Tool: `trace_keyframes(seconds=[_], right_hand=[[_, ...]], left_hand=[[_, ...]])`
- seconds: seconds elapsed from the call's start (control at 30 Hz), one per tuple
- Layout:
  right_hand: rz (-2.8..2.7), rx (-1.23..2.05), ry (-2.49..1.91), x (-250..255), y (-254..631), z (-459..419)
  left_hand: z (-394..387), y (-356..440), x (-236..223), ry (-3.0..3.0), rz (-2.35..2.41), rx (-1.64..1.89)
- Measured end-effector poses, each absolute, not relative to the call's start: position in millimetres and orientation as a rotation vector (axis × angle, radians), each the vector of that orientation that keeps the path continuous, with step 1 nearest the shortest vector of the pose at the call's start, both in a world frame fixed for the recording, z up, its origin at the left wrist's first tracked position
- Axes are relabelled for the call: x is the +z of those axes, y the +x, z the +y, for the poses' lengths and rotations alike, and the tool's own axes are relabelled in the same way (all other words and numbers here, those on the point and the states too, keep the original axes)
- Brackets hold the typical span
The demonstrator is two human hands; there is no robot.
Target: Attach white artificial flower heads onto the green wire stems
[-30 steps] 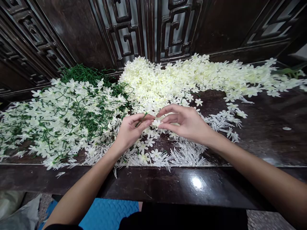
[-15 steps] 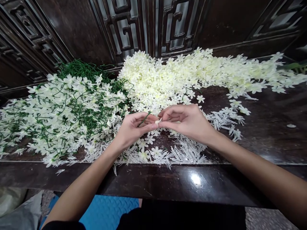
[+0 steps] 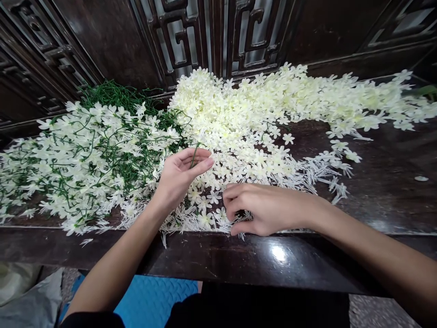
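My left hand [image 3: 184, 171] is closed in a pinch on a thin green plastic stem [image 3: 195, 154], which sticks up between thumb and fingers. If a small piece sits at its fingertips, I cannot make it out. Lower and to the right, my right hand [image 3: 254, 207] reaches down at the white stamen sticks [image 3: 221, 224] near the bench's front edge. Its fingers are curled and the thumb stands apart from them, with nothing visible held. Loose white artificial petals [image 3: 259, 159] lie just beyond both hands.
Assembled white flowers on green stems [image 3: 92, 150] are heaped at left, with bare green stems [image 3: 112, 96] behind. Pale yellow-white blossoms [image 3: 218, 109] form a mound and a long row toward the right. The dark wooden bench [image 3: 382, 191] has a carved back panel [image 3: 218, 41].
My hands have come apart. The right has moved down to the white stamen sticks, while the left has shifted slightly left and up, still with the green stem.
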State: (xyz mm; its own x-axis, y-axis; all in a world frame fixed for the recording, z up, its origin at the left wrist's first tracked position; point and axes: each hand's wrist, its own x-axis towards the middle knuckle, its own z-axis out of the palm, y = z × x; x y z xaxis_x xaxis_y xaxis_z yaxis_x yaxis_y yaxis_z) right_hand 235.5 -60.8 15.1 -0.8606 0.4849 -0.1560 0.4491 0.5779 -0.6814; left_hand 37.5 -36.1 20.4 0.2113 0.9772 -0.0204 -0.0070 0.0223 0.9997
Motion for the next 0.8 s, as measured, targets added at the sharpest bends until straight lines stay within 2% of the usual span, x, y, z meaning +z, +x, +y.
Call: trace_keyframes(seconds=[0.53,0.8], right_hand=[[-2.376,1.099,-1.048,18.5,250.6,-41.6],[-2.356,0.881,-0.993,13.7,255.3,-36.8]], left_hand=[[-35.6,36.1,20.0,1.289,1.102,1.016],[-35.5,36.3,18.4,1.345,1.129,0.954]])
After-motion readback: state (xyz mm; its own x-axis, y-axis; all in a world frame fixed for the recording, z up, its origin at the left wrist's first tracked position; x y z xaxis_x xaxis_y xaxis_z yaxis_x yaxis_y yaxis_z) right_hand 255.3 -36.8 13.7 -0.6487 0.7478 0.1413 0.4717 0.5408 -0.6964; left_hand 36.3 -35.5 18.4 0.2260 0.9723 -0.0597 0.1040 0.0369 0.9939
